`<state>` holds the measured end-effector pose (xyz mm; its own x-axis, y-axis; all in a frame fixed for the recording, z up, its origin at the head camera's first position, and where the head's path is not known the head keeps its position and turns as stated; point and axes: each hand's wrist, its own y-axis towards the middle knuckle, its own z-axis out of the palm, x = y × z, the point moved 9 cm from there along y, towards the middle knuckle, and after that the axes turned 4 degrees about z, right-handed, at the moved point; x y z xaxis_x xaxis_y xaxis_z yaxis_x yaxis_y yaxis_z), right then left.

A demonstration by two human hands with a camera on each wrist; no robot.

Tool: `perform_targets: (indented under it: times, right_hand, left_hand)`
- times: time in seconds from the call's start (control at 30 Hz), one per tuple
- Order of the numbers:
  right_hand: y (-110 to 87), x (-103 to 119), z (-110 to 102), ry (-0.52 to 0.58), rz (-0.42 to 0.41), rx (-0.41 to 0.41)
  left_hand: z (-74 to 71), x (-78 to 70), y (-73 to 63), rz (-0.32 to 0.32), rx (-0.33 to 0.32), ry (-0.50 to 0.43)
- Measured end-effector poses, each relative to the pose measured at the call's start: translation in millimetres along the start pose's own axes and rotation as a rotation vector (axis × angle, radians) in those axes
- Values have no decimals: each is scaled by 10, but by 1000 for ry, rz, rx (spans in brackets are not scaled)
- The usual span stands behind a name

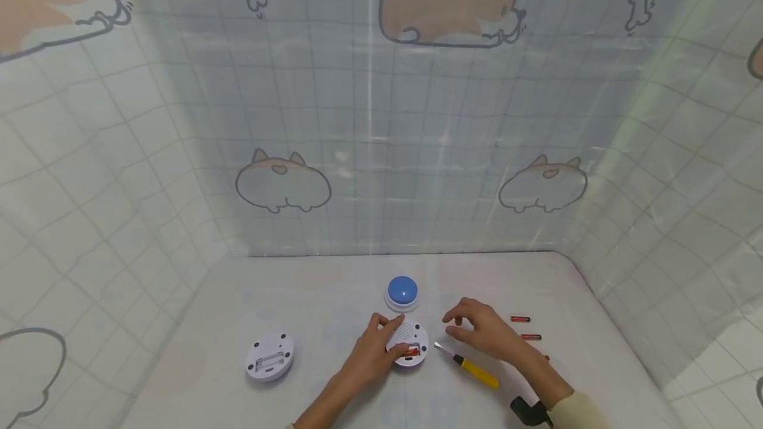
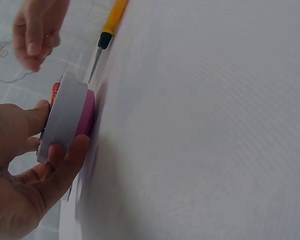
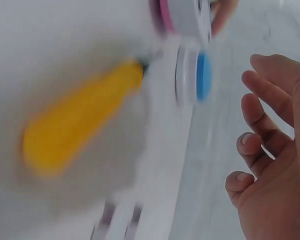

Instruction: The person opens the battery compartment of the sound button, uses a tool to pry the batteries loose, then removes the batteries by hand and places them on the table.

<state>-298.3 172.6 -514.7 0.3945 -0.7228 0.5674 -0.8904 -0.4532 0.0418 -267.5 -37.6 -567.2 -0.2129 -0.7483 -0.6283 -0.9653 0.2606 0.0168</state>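
Note:
In the head view, my left hand (image 1: 372,353) grips a round white buzzer (image 1: 417,332) that lies bottom up. A red battery (image 1: 411,352) sits in its uncovered compartment, with my thumb beside it. The left wrist view shows the buzzer's pink button (image 2: 86,114) underneath, and fingers curled around the white rim. My right hand (image 1: 479,328) hovers to the right of the buzzer, fingers loosely bent and nothing between them. Below that hand lies a yellow screwdriver (image 1: 479,373), its metal tip toward the buzzer.
A blue-topped buzzer (image 1: 403,290) stands upright behind the held one. Another white buzzer (image 1: 270,357) lies bottom up at the left, its compartment uncovered. Red batteries (image 1: 520,319) lie on the white table (image 1: 334,290) at the right, one partly hidden by my right forearm. Patterned curtains surround the table.

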Motion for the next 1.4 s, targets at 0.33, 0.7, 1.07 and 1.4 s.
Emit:
perform_targets:
  times: [0.33, 0.7, 1.07, 1.4]
  right_hand:
    - [75, 412, 499, -113, -107, 117]
    - [111, 507, 670, -212, -151, 108]
    - [118, 517, 676, -208, -159, 101]
    - [112, 520, 708, -197, -177, 99]
  left_hand:
    - [-33, -28, -14, 76, -13, 24]
    - [-53, -58, -16, 121, -33, 47]
    - [-69, -66, -17, 142, -53, 50]
    - [-64, -68, -35, 119, -38, 39]
